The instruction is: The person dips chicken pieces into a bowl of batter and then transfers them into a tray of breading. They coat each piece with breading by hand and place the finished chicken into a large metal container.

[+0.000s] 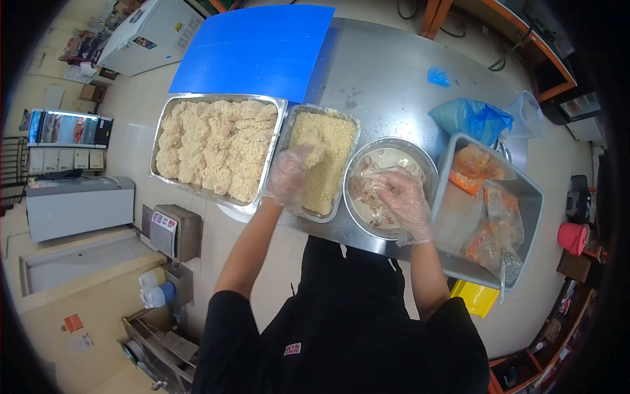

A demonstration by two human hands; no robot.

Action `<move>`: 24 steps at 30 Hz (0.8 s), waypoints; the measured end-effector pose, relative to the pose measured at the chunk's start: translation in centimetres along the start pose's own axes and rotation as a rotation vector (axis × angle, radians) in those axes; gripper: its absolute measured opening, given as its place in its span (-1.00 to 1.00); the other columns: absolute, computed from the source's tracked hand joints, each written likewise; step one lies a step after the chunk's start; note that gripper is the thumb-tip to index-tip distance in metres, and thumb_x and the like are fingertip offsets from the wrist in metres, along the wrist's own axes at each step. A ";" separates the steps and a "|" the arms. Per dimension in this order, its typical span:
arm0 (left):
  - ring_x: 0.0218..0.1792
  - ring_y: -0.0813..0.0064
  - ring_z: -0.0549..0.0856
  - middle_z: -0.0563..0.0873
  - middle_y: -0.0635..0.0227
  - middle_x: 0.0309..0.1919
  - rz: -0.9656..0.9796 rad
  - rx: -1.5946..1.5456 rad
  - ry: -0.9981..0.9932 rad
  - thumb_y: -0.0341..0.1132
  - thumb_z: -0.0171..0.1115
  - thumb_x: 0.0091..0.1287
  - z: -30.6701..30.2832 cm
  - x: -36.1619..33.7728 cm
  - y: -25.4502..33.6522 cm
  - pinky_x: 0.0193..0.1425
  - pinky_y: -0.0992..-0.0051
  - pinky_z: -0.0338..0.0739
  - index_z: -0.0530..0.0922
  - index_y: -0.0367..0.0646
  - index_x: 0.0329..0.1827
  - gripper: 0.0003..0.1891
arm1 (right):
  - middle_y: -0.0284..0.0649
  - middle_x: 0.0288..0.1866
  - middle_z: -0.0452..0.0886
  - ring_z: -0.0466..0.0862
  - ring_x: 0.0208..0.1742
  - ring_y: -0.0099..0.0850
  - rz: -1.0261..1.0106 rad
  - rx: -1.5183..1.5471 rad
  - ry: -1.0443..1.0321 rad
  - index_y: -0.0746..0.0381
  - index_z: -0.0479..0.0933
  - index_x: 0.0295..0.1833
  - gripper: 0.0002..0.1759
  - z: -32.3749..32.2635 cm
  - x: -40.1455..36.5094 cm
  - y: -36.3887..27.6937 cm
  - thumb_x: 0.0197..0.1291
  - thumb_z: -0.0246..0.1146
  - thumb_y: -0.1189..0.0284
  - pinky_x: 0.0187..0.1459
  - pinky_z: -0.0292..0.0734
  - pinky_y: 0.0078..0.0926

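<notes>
My left hand (289,176), in a clear plastic glove, reaches into a narrow metal tray (356,141) of pale crumbs (323,187). Its fingers are closed on a crumb-coated piece of meat (312,146) at the tray's far end. Over a round steel bowl (430,161) is my right hand (399,192), gloved the same way. White batter (394,156) and pieces of raw meat (362,190) fill the bowl. The right fingers are bent together just above the batter; what they hold, if anything, is hidden.
A large metal tray (283,108) of coated pieces stands left, behind it a blue board (256,49). On the right, a grey tub (535,230) holds plastic bags of orange-tinted food (469,171) and metal tongs (504,262). A blue plastic bag (469,119) lies behind the tub.
</notes>
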State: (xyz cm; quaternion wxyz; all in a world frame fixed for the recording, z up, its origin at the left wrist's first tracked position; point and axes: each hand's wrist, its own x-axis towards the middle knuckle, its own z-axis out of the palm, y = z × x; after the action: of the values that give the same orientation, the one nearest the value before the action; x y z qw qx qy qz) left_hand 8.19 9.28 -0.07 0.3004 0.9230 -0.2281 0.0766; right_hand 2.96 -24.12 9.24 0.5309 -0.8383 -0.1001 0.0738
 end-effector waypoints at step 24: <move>0.27 0.12 0.73 0.79 0.12 0.20 -0.044 0.115 -0.571 0.01 0.47 0.44 0.4 9.0 -1.8 0.50 0.20 0.59 0.73 0.03 0.40 -0.48 | -0.07 0.09 0.76 0.77 0.16 -0.14 0.036 0.098 -0.013 0.21 0.78 0.22 -0.66 -0.4 -0.8 0.5 0.43 0.45 0.31 0.26 0.65 -0.19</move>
State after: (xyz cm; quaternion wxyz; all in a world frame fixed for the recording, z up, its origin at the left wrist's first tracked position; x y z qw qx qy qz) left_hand 16.96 7.01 1.16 0.1729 0.9275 -0.2784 -0.1799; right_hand 2.27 -24.87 8.95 0.5693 -0.8124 -0.0846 0.0938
